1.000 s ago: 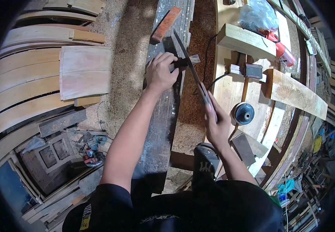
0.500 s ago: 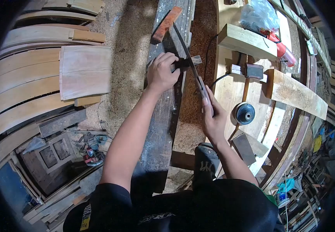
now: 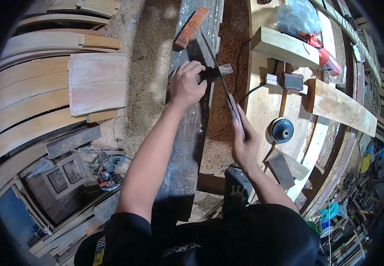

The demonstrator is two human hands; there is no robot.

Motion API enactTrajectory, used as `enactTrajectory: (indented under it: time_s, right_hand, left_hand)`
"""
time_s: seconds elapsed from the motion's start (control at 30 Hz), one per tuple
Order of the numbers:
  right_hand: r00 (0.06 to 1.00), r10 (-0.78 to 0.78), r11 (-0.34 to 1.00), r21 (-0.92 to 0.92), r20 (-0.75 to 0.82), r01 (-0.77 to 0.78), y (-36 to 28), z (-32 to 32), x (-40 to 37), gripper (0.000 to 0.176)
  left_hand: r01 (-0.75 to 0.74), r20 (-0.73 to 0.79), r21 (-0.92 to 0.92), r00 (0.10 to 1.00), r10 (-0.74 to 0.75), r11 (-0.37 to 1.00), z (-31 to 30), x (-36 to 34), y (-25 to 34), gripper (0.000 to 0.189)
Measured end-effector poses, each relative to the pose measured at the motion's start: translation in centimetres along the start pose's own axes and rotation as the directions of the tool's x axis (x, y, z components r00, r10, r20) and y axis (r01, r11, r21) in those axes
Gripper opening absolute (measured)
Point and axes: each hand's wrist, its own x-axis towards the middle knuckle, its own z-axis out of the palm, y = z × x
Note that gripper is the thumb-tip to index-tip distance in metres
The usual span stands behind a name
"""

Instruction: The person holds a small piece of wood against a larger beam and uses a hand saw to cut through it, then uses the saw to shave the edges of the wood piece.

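Observation:
My left hand [image 3: 187, 85] is closed round a small dark piece of wood [image 3: 225, 69], pressing it onto a worn plank [image 3: 187, 150]. The wood's pale end juts past the plank's right edge. My right hand [image 3: 247, 141] grips the handle of a handsaw [image 3: 224, 84], seen nearly edge-on. Its blade crosses the wood close to the jutting end, right of my left fingers. How deep the blade sits in the wood cannot be made out. Farther up the plank lies an orange-brown block [image 3: 192, 27].
On the right bench are a thick timber block [image 3: 284, 46], a round dark disc [image 3: 282, 130], a red tool [image 3: 327, 61], a plastic bag [image 3: 298, 17] and a curved board [image 3: 340, 106]. Stacked boards [image 3: 27, 84] line the left. Sawdust [image 3: 145, 53] covers the ground between.
My right hand has pulled the saw slightly back toward me, its blade sliding across the wood. My left hand keeps its hold in nearly the same place.

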Motion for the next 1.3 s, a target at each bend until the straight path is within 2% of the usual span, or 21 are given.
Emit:
enactTrajectory:
  time_s: [0.07, 0.1, 0.17, 0.27, 0.4, 0.43, 0.47, 0.53, 0.67, 0.73, 0.8, 0.83, 0.93, 1.0, 1.03, 1.07, 1.13, 1.17, 1.2, 1.27, 1.3]
  right_hand:
    - [0.989, -0.143, 0.987, -0.077, -0.034, 0.14, 1.8, -1.5, -3.5, 0.041]
    - [0.989, -0.142, 0.987, -0.077, -0.028, 0.139, 2.1, -2.2, -4.3, 0.041]
    - [0.997, 0.072, 0.997, -0.039, 0.018, -0.071, 2.2, -3.5, -6.0, 0.041]
    - [0.994, 0.085, 0.996, -0.026, 0.064, -0.084, -0.5, -2.0, -0.8, 0.041]
    - [0.999, 0.029, 0.998, 0.055, 0.023, -0.031, 0.1, 0.4, 2.0, 0.042]
    - [0.998, -0.057, 0.997, -0.06, 0.002, 0.057, 0.7, -0.2, 0.8, 0.042]
    - [0.985, 0.166, 0.986, 0.007, 0.052, -0.167, 1.1, -1.3, -1.4, 0.043]
    - [0.991, -0.133, 0.986, -0.106, -0.017, 0.13, 2.3, -2.5, -4.3, 0.043]
    - [0.998, -0.066, 0.994, -0.089, -0.017, 0.064, 1.8, -2.9, -3.0, 0.043]
    - [0.991, 0.12, 0.993, 0.013, 0.051, -0.121, 0.1, -0.9, 1.5, 0.043]
    - [0.994, 0.09, 0.996, 0.001, 0.063, -0.09, 0.1, 0.0, 2.9, 0.043]
    - [0.996, 0.056, 0.998, -0.009, 0.067, -0.056, 0.1, 0.3, 3.2, 0.043]
    - [0.999, -0.023, 0.999, -0.046, 0.028, 0.025, 1.3, -1.7, -1.3, 0.044]
    - [0.998, 0.048, 0.995, -0.094, 0.033, -0.044, 2.0, -3.3, -4.7, 0.045]
    - [0.996, -0.085, 0.987, -0.133, 0.009, 0.085, 2.3, -3.7, -5.1, 0.045]
    - [0.997, -0.08, 0.987, -0.136, 0.013, 0.081, 2.5, -4.0, -5.2, 0.045]
    - [0.988, 0.154, 0.982, -0.107, 0.003, -0.153, 1.1, -3.6, -3.0, 0.043]
    - [0.999, -0.035, 0.988, -0.152, -0.03, 0.03, 1.6, -2.9, -2.4, 0.042]
    - [0.999, -0.038, 0.988, -0.152, -0.03, 0.033, 1.6, -3.2, -2.6, 0.042]
    - [0.994, 0.1, 0.99, -0.101, 0.041, -0.095, 2.0, -4.1, -3.1, 0.042]
    - [0.996, 0.081, 0.996, -0.034, 0.027, -0.08, 2.3, -4.5, -3.3, 0.042]
  left_hand:
    - [0.012, -0.015, -0.007, 1.0, -0.013, 1.0, 0.1, 0.0, -0.3, 0.025]
    - [0.019, -0.022, -0.01, 1.0, -0.019, 1.0, 0.0, 0.0, 0.0, 0.025]
    - [0.042, -0.014, -0.03, 0.999, -0.042, 0.999, -0.1, -0.1, 0.3, 0.026]
    - [-0.02, -0.035, 0.029, 0.999, 0.021, 0.999, -0.4, 0.0, 0.7, 0.024]
    - [0.034, -0.005, 0.045, 0.999, -0.034, 0.998, -0.2, -0.1, 0.6, 0.024]
    - [0.028, 0.0, 0.045, 1.0, -0.028, 0.999, -0.2, 0.1, 0.6, 0.024]
    - [0.03, -0.017, 0.046, 0.999, -0.03, 0.998, -0.1, 0.1, 0.7, 0.024]
    - [0.049, -0.053, 0.048, 0.998, -0.046, 0.998, 0.1, -0.1, 0.7, 0.025]
    - [0.03, -0.033, 0.041, 0.999, -0.028, 0.999, 0.1, -0.2, 0.5, 0.026]
    - [0.001, -0.052, 0.047, 0.999, 0.001, 0.999, 0.2, 0.0, 0.3, 0.025]
    - [-0.017, -0.056, 0.051, 0.998, 0.02, 0.999, 0.3, -0.4, 0.5, 0.025]
    - [0.02, -0.055, 0.066, 0.998, -0.016, 0.998, 0.3, -0.4, 0.7, 0.024]
    - [0.052, -0.089, 0.073, 0.995, -0.046, 0.996, 0.7, 0.0, 0.8, 0.023]
    - [0.057, -0.123, 0.061, 0.991, -0.049, 0.996, 0.6, -0.1, 0.7, 0.023]
    - [0.077, -0.102, 0.033, 0.992, -0.074, 0.996, 0.5, -0.1, 0.8, 0.023]
    - [0.096, -0.083, 0.003, 0.992, -0.096, 0.995, 0.4, 0.0, 1.1, 0.024]
    - [0.075, -0.121, -0.005, 0.99, -0.075, 0.997, 0.7, 0.4, 0.7, 0.023]
    - [0.095, -0.144, 0.002, 0.985, -0.094, 0.995, 0.9, 0.6, 0.6, 0.024]
    - [0.121, -0.163, 0.007, 0.979, -0.118, 0.993, 0.9, 0.6, 0.7, 0.024]
    - [0.102, -0.145, 0.0, 0.984, -0.101, 0.995, 0.7, 0.6, 0.3, 0.026]
    - [0.073, -0.097, 0.025, 0.993, -0.071, 0.997, 0.6, 0.5, 0.3, 0.025]
